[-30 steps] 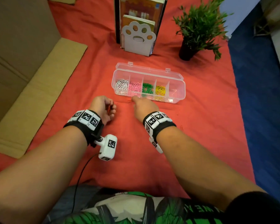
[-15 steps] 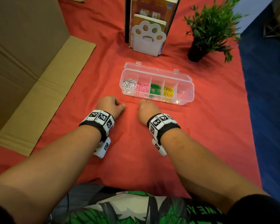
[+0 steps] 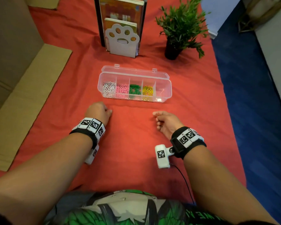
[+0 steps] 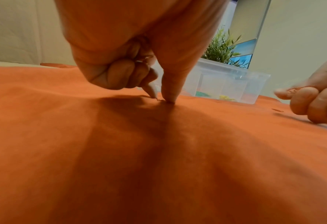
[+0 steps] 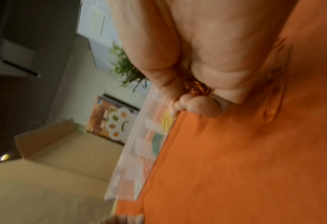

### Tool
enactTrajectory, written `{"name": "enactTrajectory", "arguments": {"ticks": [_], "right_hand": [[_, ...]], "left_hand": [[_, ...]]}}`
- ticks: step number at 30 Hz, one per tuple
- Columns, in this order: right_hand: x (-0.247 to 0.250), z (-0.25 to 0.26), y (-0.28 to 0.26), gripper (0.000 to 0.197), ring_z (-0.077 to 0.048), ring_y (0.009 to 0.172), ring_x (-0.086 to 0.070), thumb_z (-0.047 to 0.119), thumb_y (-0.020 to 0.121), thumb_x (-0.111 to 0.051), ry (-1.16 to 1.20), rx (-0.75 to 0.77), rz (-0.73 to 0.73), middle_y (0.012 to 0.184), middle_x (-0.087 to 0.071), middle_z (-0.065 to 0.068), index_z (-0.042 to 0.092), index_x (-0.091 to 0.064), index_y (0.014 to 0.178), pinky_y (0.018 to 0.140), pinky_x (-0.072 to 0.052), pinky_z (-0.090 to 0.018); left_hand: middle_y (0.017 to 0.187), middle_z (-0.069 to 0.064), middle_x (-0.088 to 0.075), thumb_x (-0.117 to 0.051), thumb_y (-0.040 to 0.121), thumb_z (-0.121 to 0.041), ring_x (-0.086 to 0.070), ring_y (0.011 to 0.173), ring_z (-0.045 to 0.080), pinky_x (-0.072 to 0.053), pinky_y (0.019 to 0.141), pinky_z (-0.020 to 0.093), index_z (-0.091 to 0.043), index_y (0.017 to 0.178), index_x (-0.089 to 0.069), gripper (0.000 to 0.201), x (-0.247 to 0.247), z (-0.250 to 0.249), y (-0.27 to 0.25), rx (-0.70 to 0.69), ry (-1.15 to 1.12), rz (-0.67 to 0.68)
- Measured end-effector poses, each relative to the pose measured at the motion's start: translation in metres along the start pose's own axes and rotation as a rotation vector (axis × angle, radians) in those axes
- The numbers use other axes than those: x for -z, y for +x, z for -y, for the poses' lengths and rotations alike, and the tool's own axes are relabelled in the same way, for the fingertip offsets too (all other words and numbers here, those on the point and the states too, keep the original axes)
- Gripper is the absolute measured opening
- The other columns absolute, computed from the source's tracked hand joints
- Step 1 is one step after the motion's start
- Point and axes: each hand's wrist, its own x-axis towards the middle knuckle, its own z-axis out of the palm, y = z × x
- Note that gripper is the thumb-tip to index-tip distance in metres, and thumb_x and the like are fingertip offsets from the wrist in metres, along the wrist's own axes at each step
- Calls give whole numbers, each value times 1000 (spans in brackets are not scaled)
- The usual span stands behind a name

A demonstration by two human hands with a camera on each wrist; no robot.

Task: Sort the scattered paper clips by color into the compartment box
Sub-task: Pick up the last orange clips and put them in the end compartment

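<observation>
The clear compartment box [image 3: 168, 88] lies open mid-cloth, holding white [image 3: 108, 89], pink [image 3: 122, 90], green [image 3: 134, 90] and yellow clips [image 3: 147, 90] in separate compartments; its rightmost compartment shows only cloth through it. My left hand [image 3: 109, 111] is palm down in front of the box's left end. In the left wrist view its thumb and index tips [image 4: 170, 97] press the cloth around a tiny red clip [image 4: 159, 100], other fingers curled on a bit of wire. My right hand [image 3: 157, 117] is curled, gripping a bunch of red clips [image 5: 197, 89].
A loose red clip [image 4: 277, 110] lies on the red cloth [image 3: 133, 143] by my right hand. A paw-shaped bookend [image 3: 122, 41] with books and a potted plant [image 3: 180, 28] stand behind the box. Cardboard [image 3: 23, 98] lies at the left; blue floor [image 3: 250, 95] runs along the right.
My right hand has moved right, away from the box front, and rolled so its wrist camera shows. My left hand turned palm down and put its fingertips on the cloth.
</observation>
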Motion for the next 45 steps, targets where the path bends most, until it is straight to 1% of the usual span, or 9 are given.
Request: {"name": "enactTrajectory", "arguments": {"ticks": [6,10,13,16,26,38,41,42,45], "right_hand": [[33,6,-5,22,-10,46,-38,12,90,-40,208,-80,-114,56,-38,1,12,-51,71,39,-34,-18],[42,16,10,22,-16,47,-38,13,88,-49,-304,-38,-247,62,-45,-5,17,-47,66,45,-32,-21],[40,30,13,26,-35,92,-59,21,92,-44,-902,79,-319,108,-63,-24,4,-64,91,77,-44,-32],[32,42,13,39,-36,121,-51,19,97,-36,-1092,148,-372,129,-56,-23,-6,-56,119,97,-42,-35],[24,36,14,36,-29,124,-51,10,94,-36,-1307,143,-259,133,-52,-15,1,-55,124,100,-42,-33],[76,44,15,20,-24,70,-55,21,87,-50,-828,107,-208,74,-54,-3,22,-42,68,57,-42,-28],[73,64,8,21,-16,48,-50,19,89,-49,-764,144,-202,61,-51,1,23,-43,69,50,-42,-27],[70,72,8,21,-15,46,-50,19,89,-48,-748,179,-203,59,-52,1,23,-43,69,51,-43,-26],[47,98,11,22,-14,45,-52,15,87,-47,-668,249,-190,56,-51,0,21,-45,66,56,-49,-29]], "left_hand": [[97,27,-67,-50,89,-19,-61,93,42,-48,79,41,4,91,-67,28,-5,-12,-2,7,37,19],[84,24,-64,-43,88,-18,-59,75,36,-47,70,39,0,79,-60,25,-2,-32,-10,122,-250,173],[55,5,-45,-40,72,-18,-37,42,18,-29,45,20,-13,57,-43,15,5,-52,-21,406,-908,494],[52,0,-44,-40,55,-23,-36,45,14,-29,46,17,-16,57,-41,7,12,-64,-28,485,-1314,674],[83,7,-59,-38,88,-12,-57,71,17,-49,67,26,-8,91,-57,20,20,-131,-11,345,-1263,735],[77,1,-32,-37,84,-4,-37,57,16,-48,42,18,-11,107,-35,24,27,-206,17,373,-1332,597],[85,-2,-43,-37,82,-3,-55,72,21,-56,57,21,-5,95,-25,18,25,-200,15,366,-1326,509],[92,-4,-48,-38,82,-2,-60,82,21,-56,66,22,8,128,-42,46,19,-196,19,384,-1316,471],[73,0,-44,-41,85,1,-47,63,13,-38,56,21,-14,74,-51,21,15,-178,10,346,-1182,339]]}}
